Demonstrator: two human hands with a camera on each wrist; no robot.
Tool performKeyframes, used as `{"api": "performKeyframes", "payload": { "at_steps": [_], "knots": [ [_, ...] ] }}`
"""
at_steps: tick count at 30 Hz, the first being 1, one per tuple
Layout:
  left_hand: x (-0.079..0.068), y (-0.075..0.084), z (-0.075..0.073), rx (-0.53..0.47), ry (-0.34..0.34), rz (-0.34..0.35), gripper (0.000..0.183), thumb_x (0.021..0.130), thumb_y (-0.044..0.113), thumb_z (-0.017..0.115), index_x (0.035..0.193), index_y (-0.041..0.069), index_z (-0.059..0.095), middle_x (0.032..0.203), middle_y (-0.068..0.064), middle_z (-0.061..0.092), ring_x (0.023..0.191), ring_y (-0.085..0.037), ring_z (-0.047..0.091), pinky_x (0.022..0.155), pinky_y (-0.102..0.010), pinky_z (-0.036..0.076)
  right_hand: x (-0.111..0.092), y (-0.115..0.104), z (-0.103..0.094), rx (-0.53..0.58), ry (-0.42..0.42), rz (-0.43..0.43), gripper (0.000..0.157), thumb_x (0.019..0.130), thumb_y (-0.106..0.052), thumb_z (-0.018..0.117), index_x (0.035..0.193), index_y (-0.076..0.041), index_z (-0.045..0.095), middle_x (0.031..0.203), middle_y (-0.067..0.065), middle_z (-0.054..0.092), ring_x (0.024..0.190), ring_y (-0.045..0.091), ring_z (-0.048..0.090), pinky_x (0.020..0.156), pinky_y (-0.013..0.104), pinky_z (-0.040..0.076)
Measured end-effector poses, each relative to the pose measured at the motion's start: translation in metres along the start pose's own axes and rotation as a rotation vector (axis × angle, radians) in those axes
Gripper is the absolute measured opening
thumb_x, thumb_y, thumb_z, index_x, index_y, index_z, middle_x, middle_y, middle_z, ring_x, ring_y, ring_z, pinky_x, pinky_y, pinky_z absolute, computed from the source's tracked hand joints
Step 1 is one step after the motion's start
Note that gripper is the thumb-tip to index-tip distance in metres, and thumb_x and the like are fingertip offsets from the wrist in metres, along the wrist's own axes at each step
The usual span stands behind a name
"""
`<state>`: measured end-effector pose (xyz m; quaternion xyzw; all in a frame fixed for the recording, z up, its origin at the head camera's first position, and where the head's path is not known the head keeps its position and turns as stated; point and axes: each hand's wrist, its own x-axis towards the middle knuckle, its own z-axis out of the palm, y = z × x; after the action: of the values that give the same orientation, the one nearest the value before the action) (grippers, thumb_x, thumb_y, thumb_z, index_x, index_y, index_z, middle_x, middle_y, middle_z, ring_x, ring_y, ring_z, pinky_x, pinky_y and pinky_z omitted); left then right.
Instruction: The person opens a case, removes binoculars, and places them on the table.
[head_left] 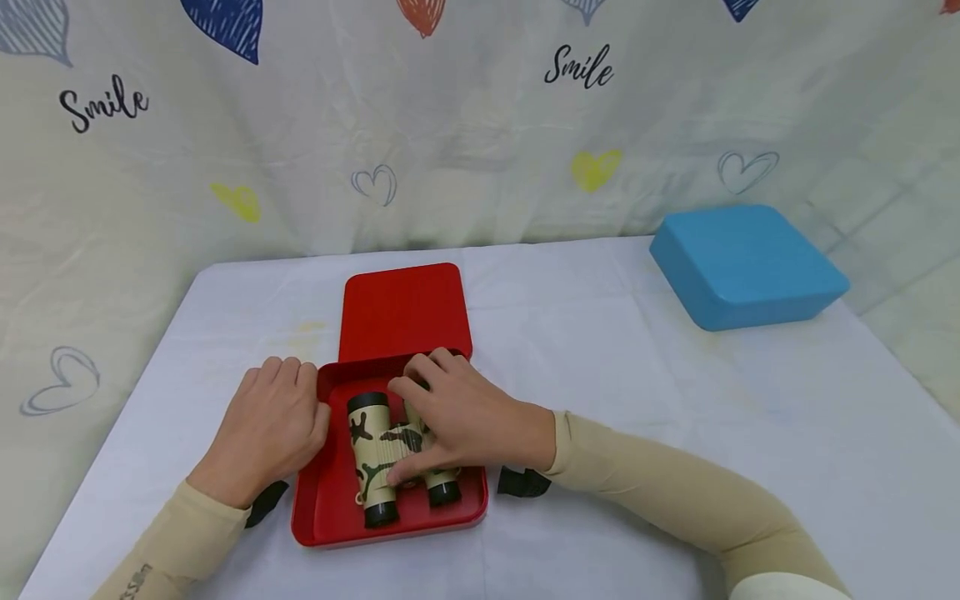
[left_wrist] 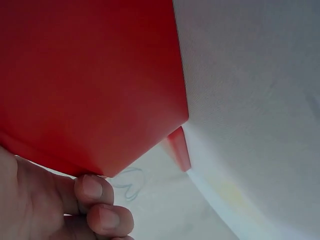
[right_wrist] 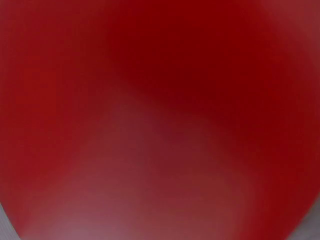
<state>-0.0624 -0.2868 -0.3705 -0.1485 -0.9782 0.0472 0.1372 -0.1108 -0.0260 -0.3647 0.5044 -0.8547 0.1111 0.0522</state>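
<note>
Camouflage-patterned toy binoculars (head_left: 371, 454) lie inside an open red case (head_left: 322, 508), with black ends on the barrels. My right hand (head_left: 468, 408) grips the binoculars from the right, thumb across the middle and fingers over the far end of the right barrel, which it partly hides. At the case's left wall, my left hand (head_left: 273, 417) holds the rim near the back corner. In the left wrist view, curled fingertips (left_wrist: 110, 218) sit at the edge of the red case (left_wrist: 100, 90). Blurred red case wall (right_wrist: 160, 60) fills the right wrist view.
The case's red lid (head_left: 405, 308) lies folded back behind it on the white-covered table (head_left: 585, 333). A blue case (head_left: 750, 258) rests at the back right. Behind the table hangs a printed curtain (head_left: 480, 125).
</note>
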Motion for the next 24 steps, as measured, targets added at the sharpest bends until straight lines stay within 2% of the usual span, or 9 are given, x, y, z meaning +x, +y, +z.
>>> {"api": "performKeyframes", "payload": {
  "at_steps": [5,11,15,20,24],
  "knots": [
    [-0.003,0.001,0.001,0.013,0.022,-0.005,0.021,0.082,0.016,0.061,0.077,0.003,0.045,0.068,-0.011,0.041,0.066,-0.023,0.039,0.061,-0.034,0.032,0.0,-0.004,0.004,0.008,-0.019,-0.004,0.088,0.075,-0.085,0.068,0.133,-0.018,0.06,0.122,0.0,0.058,0.114,0.016,0.049,0.092,0.033,0.047],
    [-0.003,0.0,0.003,0.018,0.092,0.019,0.02,0.08,0.015,0.06,0.076,0.003,0.044,0.067,-0.011,0.039,0.064,-0.023,0.037,0.06,-0.033,0.029,-0.001,-0.012,0.007,0.021,-0.042,-0.018,0.086,0.075,-0.086,0.067,0.132,-0.021,0.058,0.125,-0.002,0.057,0.112,0.014,0.045,0.089,0.031,0.044],
    [-0.003,0.0,0.004,0.016,0.114,0.028,0.02,0.081,0.015,0.059,0.076,0.003,0.044,0.067,-0.011,0.039,0.064,-0.024,0.037,0.061,-0.034,0.029,0.0,-0.016,0.01,-0.015,-0.049,-0.041,0.086,0.076,-0.086,0.065,0.133,-0.021,0.056,0.124,-0.003,0.057,0.111,0.013,0.044,0.09,0.029,0.042],
    [-0.002,0.001,0.003,0.014,0.111,0.027,0.02,0.081,0.014,0.059,0.076,0.002,0.044,0.067,-0.011,0.039,0.065,-0.024,0.036,0.061,-0.033,0.028,0.0,-0.018,0.011,-0.064,-0.056,-0.073,0.085,0.079,-0.085,0.063,0.134,-0.022,0.054,0.119,-0.004,0.058,0.11,0.014,0.045,0.09,0.03,0.041],
    [-0.001,0.002,0.002,0.015,0.088,0.018,0.021,0.082,0.015,0.06,0.077,0.002,0.044,0.068,-0.012,0.04,0.065,-0.024,0.037,0.061,-0.033,0.028,0.0,-0.018,0.011,-0.085,-0.082,-0.09,0.079,0.08,-0.075,0.071,0.135,-0.021,0.052,0.115,-0.006,0.061,0.114,0.016,0.047,0.093,0.032,0.043]
  ]
}}
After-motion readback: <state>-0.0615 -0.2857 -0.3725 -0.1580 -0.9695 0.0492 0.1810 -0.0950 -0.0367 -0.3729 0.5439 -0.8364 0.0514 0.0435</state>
